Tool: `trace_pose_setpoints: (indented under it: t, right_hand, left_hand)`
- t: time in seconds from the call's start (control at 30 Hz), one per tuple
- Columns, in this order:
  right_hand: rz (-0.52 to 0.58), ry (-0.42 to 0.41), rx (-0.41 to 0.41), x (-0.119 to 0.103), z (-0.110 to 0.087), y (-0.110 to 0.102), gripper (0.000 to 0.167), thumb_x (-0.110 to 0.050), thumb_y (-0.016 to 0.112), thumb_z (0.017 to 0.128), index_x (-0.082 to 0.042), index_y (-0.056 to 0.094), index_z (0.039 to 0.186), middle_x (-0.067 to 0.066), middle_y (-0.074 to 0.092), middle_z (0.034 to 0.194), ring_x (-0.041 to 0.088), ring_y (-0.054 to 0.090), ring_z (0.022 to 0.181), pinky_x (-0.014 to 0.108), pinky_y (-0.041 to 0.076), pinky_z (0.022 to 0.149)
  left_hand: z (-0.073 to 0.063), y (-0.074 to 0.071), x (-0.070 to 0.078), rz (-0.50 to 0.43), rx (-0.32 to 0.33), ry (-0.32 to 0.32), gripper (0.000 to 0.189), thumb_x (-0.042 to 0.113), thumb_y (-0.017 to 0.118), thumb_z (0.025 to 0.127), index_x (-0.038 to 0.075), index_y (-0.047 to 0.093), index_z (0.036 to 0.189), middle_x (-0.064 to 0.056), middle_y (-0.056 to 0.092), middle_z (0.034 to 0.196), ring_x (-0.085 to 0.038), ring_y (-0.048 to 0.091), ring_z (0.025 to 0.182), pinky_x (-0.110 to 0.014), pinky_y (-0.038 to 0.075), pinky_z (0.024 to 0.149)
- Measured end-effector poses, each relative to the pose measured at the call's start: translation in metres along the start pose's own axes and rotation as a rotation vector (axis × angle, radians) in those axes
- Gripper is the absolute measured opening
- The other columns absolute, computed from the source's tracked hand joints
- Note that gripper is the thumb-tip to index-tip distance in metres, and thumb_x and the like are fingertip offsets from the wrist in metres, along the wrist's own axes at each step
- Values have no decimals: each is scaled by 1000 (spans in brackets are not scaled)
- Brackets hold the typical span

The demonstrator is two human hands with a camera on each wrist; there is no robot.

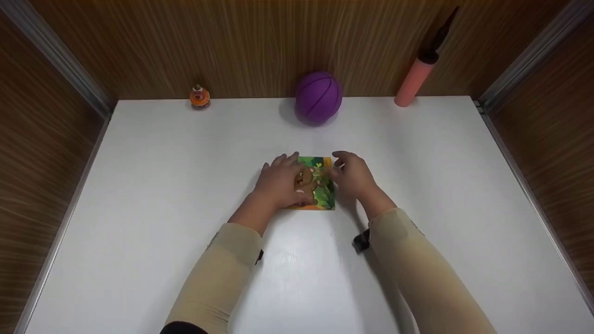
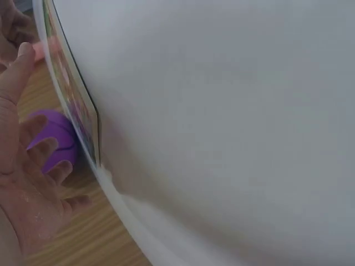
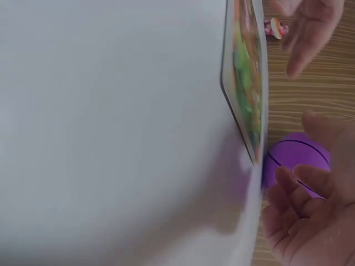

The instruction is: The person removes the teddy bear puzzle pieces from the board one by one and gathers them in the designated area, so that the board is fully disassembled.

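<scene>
A thin square picture board (image 1: 325, 197) with a brown cartoon bear on green leaves lies flat in the middle of the white table. Over its left part hovers my left hand (image 1: 277, 184), fingers spread, covering some of the picture. In the left wrist view the left hand (image 2: 33, 208) stands a little off the board (image 2: 83, 113), palm toward it. Beside the right edge is my right hand (image 1: 355, 177), its fingers loosely bent. The right wrist view shows nothing held in the right hand (image 3: 316, 233), near the board (image 3: 244, 83).
Along the back of the white table (image 1: 153, 185) stand a small orange toy figure (image 1: 199, 97), a purple ball (image 1: 318, 98) and a pink hand pump (image 1: 414, 81) with a black nozzle, leaning on the wood-grain back wall (image 1: 241, 46). Wood-grain panels flank both sides.
</scene>
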State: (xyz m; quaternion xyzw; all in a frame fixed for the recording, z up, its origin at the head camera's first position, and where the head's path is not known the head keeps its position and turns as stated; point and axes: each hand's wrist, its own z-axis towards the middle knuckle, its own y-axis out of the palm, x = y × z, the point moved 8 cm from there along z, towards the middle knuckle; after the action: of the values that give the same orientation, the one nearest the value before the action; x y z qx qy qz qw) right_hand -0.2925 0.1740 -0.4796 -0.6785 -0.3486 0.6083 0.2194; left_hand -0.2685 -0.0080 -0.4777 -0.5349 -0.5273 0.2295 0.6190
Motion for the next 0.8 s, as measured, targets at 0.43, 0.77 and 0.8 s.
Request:
trace_pose_setpoints:
  t: [0.43,0.77,0.8]
  right_hand:
    - [112,65,-4,5,12,17,55,-18,70,103,3,53,150,17,63,123,25,57,107,42,54,94]
    - [149,143,52,10,15,23,53,-16,74,100,1,56,148,15,62,121,24,58,106,38,56,90]
    - [140,147,61,9,15,23,52,-15,74,100,1,58,147,15,63,122,24,59,107,39,55,91]
  left_hand:
    - [8,21,9,43,-81,-36,102,69,80,82,21,43,164,-9,26,174,-39,19,160,-74,24,119]
    - [6,26,5,-46,-106,-72,102,65,83,82,21,41,164,-5,21,176,-35,10,162,-75,17,121]
    - [6,26,4,-55,-109,-75,102,64,83,83,22,40,165,-5,21,176,-34,9,163,-75,16,121]
